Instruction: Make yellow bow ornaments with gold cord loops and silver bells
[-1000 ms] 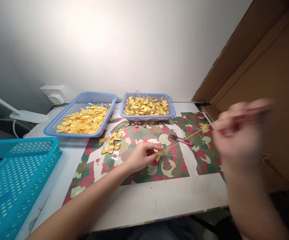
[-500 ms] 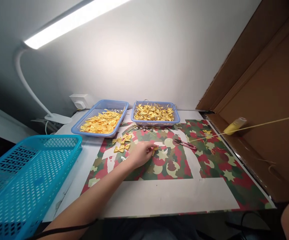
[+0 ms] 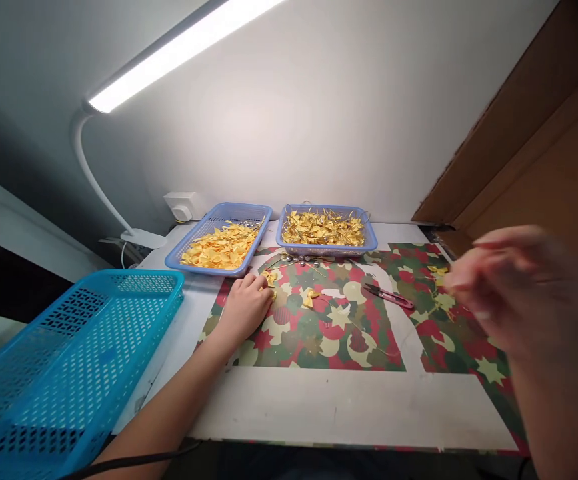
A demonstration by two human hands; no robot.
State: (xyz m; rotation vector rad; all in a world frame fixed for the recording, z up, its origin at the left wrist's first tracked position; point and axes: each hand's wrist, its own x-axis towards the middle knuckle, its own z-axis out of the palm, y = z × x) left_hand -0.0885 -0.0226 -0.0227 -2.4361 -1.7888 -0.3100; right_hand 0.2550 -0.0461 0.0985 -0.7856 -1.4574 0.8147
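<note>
My left hand [image 3: 249,303] is on the patterned sheet at the left, its fingers curled over a small group of yellow ribbon bows [image 3: 269,276]; the fingertips are hidden behind the hand. A single yellow bow [image 3: 309,298] lies apart, to the right of that hand. My right hand [image 3: 506,287] is raised at the right, blurred by motion, with its fingers bent together; I cannot make out what is in them. Between the hands lies a pair of pink-handled thread snips [image 3: 389,296]. Silver bells [image 3: 302,261] on cords rest behind the bow.
A blue basket [image 3: 171,259] holds loose yellow bows; another blue basket [image 3: 371,246] holds bows with cords. An empty turquoise basket [image 3: 133,333] stands at the left, below a lit lamp [image 3: 183,57]. Cardboard [image 3: 529,153] walls the right side. Yellow scraps [image 3: 439,272] lie near my right hand.
My left hand has moved left to the grouped bows, leaving one bow on the sheet. My right hand has come up into view from the lower right. The taut yellow thread no longer shows.
</note>
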